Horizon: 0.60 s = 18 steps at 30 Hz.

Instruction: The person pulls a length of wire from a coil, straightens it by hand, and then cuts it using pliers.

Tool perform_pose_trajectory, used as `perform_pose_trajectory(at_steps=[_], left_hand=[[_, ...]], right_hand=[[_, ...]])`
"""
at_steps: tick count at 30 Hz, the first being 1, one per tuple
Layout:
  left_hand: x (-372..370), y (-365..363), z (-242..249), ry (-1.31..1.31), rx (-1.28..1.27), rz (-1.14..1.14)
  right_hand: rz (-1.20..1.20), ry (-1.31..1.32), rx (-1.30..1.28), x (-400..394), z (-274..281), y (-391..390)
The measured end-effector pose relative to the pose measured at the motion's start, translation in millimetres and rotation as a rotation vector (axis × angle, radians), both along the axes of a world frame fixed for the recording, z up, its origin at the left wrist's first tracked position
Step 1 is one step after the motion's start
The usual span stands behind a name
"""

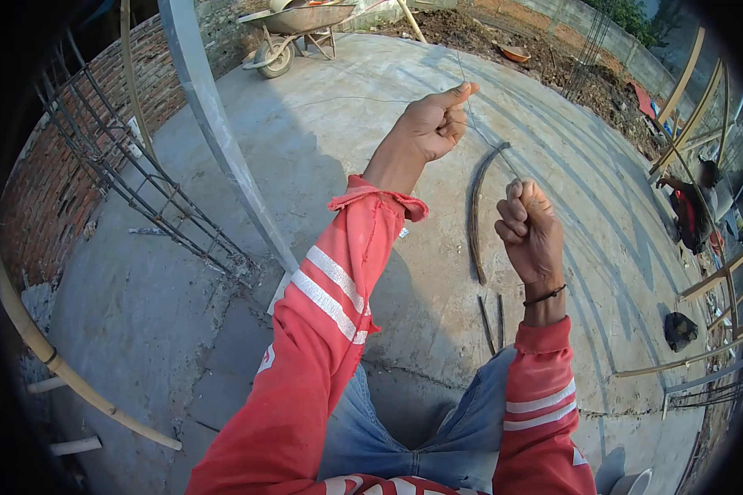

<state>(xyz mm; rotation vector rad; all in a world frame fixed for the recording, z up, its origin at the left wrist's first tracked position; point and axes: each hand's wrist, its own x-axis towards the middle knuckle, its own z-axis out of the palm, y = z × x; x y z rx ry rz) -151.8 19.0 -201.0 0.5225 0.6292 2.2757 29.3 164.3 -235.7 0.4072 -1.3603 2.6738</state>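
My left hand is stretched out forward, thumb and fingers pinched on a thin wire. The wire runs down and right to my right hand, which is closed in a fist around its other end, nearer my body. Both arms wear red sleeves with white stripes. On the concrete slab under the hands lies a curved dark rebar piece, with two short rods below it. My knees in blue jeans show at the bottom.
A rebar cage leans by the brick wall on the left, next to a grey post. A wheelbarrow stands at the far edge. Bamboo poles run lower left and right. Another person crouches at right.
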Motion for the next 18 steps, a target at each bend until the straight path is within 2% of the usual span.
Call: perform_pose_trajectory(at_steps=[4, 6, 7, 9, 10, 11, 13, 14, 16, 17, 18], left_hand=[[2, -4, 4, 0.018, -0.025, 0.096], [1, -4, 2, 0.039, -0.056, 0.093], [0, -3, 0, 0.059, -0.089, 0.088], [-2, -2, -3, 0.067, -0.138, 0.098], [-2, -1, -5, 0.076, -0.184, 0.111], [-3, -1, -7, 0.075, -0.185, 0.111], [-4, -2, -11, 0.044, -0.172, 0.065], [-6, -4, -12, 0.043, -0.173, 0.068], [-6, -7, -10, -0.026, -0.056, 0.042], [-6, -8, -8, -0.026, -0.055, 0.044], [-7, -9, -8, -0.054, -0.024, 0.062]], right_hand=[[-0.186, -0.15, 0.035, -8, -10, 5], [-0.619, -0.153, 0.816, -11, -13, -5], [-0.619, -0.153, 0.816, -9, -10, -10], [-0.491, -0.126, 1.231, -1, -4, -15], [-0.369, -0.031, 1.28, -5, -10, -11], [-0.369, -0.031, 1.279, -3, -9, -10], [-0.026, -0.01, 0.948, 4, 2, -10], [-0.022, -0.009, 0.947, 7, 8, -8], [0.067, -0.114, 0.386, 12, 16, -1], [0.069, -0.114, 0.387, 11, 16, 0], [-0.008, -0.127, 0.219, 10, 16, 1]])
